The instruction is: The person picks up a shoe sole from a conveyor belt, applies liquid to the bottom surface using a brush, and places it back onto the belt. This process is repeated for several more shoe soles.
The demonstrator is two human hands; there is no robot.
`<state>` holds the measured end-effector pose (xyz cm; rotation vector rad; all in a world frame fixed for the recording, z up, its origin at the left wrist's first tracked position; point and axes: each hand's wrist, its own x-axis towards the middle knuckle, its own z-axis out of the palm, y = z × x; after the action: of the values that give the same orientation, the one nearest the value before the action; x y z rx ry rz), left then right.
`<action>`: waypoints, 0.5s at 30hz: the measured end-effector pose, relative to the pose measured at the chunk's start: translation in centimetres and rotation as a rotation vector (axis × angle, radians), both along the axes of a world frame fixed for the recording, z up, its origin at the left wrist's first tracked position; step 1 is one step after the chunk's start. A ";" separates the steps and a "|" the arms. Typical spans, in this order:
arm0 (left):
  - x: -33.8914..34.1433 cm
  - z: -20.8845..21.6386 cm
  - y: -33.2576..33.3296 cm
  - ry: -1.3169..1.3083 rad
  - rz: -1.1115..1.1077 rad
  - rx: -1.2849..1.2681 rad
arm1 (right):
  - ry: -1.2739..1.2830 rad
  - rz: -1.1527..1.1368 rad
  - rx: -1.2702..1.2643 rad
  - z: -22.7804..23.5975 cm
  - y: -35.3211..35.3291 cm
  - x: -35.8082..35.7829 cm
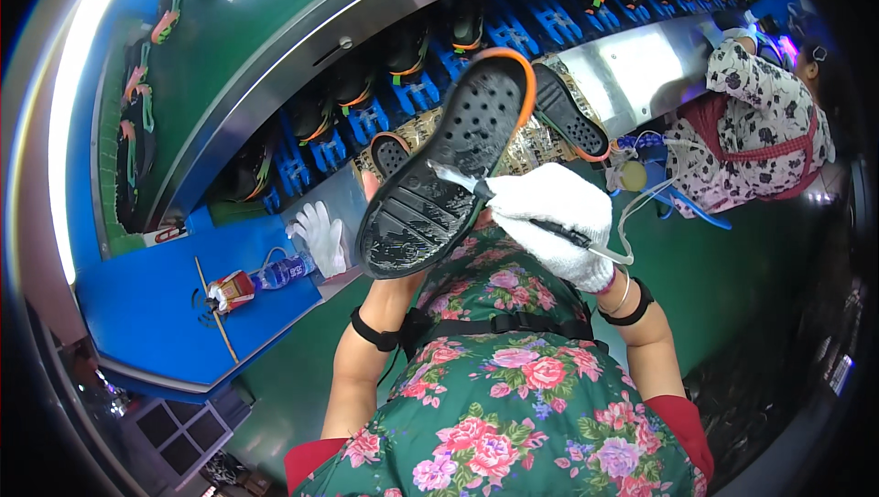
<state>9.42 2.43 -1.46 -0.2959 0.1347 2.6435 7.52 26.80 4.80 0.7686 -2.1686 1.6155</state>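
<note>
A black shoe sole (472, 117) with an orange rim is held up in front of me, its inner side facing me. That side has round holes at the upper end and ridges lower down, and the lower part glistens wet. My bare left hand (401, 288) grips the sole from behind, mostly hidden by it; one fingertip shows at its left edge. My right hand (554, 218), in a white knit glove, is closed around a glue brush (482, 189) with a thin tube running off it. The brush's pale, coated tip touches the sole near its middle.
More soles (569, 111) lie on the bench behind. Shoes (407, 53) sit in a row of blue racks beneath a curved metal-edged conveyor (343, 16). A blue table (137, 305) at left holds a bottle (286, 270) and white glove (320, 236). A co-worker (751, 131) is at right.
</note>
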 end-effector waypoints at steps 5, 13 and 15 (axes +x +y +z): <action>-1.1 -2.4 2.3 0.206 -0.047 0.226 | 0.033 -0.101 0.058 1.3 0.0 -0.3; 0.2 -2.7 4.6 0.045 -0.066 0.142 | 0.162 -0.086 0.158 3.1 -0.2 -2.7; 0.3 -2.6 4.8 0.041 -0.094 0.186 | 0.236 -0.123 0.251 3.2 -0.5 -2.9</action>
<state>9.74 7.21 -4.11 -0.1691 -0.0826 2.5469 4.60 26.31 8.04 0.8310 -2.2200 1.1444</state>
